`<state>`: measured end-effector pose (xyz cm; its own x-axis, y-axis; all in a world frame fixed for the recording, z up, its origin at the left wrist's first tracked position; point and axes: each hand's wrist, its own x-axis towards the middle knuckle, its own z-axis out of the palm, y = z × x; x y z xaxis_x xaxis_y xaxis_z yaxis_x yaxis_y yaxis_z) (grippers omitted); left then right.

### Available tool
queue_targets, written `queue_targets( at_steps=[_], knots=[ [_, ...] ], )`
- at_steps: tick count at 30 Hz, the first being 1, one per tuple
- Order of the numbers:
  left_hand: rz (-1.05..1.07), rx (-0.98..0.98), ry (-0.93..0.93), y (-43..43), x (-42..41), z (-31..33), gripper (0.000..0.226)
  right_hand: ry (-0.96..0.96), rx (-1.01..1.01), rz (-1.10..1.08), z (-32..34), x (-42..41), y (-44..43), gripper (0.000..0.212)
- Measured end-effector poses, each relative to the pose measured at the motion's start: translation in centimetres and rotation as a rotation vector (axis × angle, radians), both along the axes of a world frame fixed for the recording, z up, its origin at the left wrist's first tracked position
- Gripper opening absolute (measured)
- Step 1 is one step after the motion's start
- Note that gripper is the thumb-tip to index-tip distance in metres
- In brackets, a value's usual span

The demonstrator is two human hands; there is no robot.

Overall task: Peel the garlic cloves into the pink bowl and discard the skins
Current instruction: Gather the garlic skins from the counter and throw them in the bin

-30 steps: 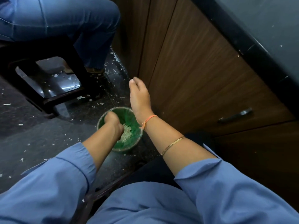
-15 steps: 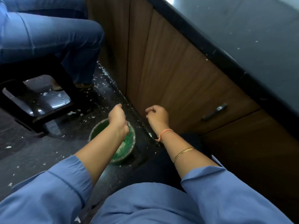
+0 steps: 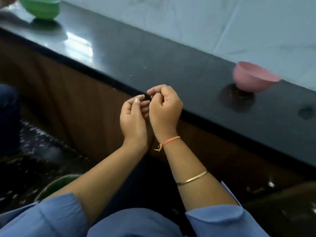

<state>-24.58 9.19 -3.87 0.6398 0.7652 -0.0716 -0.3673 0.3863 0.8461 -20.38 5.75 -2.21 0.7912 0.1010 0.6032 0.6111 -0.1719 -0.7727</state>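
Contents of the pink bowl [image 3: 251, 79] were hidden by its wall; it stood on the counter [image 3: 153, 53] at right. A green bowl [image 3: 42, 9] sat far left, a second green bowl [image 3: 56, 184] on the floor. Left hand [image 3: 133, 117] and right hand [image 3: 164, 106] met, fingers curled; whether they gripped anything was unclear.

Left hand [image 3: 132, 117] and right hand [image 3: 164, 106] up together before the bench [image 3: 153, 62] edge, overlapping in view. Left palm-up with fingers loosely curled; right curled, thumb and forefinger tips close. Something pale at the left thumb tip, too blurred to name. Orange thread [image 3: 169, 141] and gold bangle [image 3: 192, 179] on the right forearm. On the bench, pink bowl [image 3: 253, 78] upright at right, well apart from the hands; green bowl [image 3: 42, 7] far left. Below, brown cabinet front [image 3: 71, 93], dark floor [image 3: 42, 151] flecked with pale scraps [image 3: 30, 132], second green bowl [image 3: 56, 183] partly behind the left forearm
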Motion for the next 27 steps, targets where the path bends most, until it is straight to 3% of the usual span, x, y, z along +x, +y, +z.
queue_targets(
  at_steps=[6,12,20,27],
  knots=[
    [-0.112,0.199,-0.069,-4.4,4.9,3.7,0.017,0.016,0.162,-0.166,3.6,4.5,-6.4,0.031],
    [-0.216,0.175,-0.044,-8.9,9.9,6.1,0.017,0.088,0.264,-0.325,5.4,9.7,-12.1,0.033],
    [-0.264,0.329,0.201,-11.1,19.1,7.0,0.014,0.306,0.489,-0.621,7.2,17.8,-20.4,0.017],
    [-0.300,0.430,0.359,-13.0,26.8,6.9,0.019,0.562,0.474,-0.643,6.7,24.3,-24.1,0.039]
  ],
)
